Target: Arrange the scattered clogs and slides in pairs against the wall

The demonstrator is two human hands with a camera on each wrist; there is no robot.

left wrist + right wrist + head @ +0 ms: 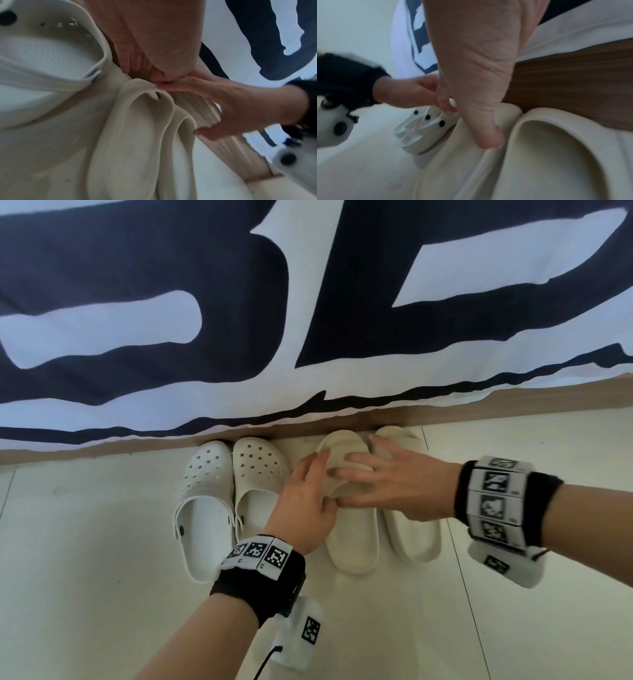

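Note:
Two pairs stand toes to the wall. On the left are a white clog [205, 501] and a cream clog [257, 474]. To their right are the left cream slide [349, 539] and the right cream slide [414, 535], side by side. My left hand [308, 494] lies against the left side of the left slide's strap, fingers stretched out and thumb at the strap's rear edge. My right hand [394, 477] rests flat across both straps with its fingers spread. In the left wrist view the thumbs of both hands meet at the strap edge [154, 83]. The right wrist view shows the right slide [556, 155] beside the skirting.
A wooden skirting board [513, 402] runs along the wall's foot behind the shoes. A black-and-white banner [308, 302] hangs down over it. Pale floor tiles [102, 577] stretch to the left, right and front of the shoes.

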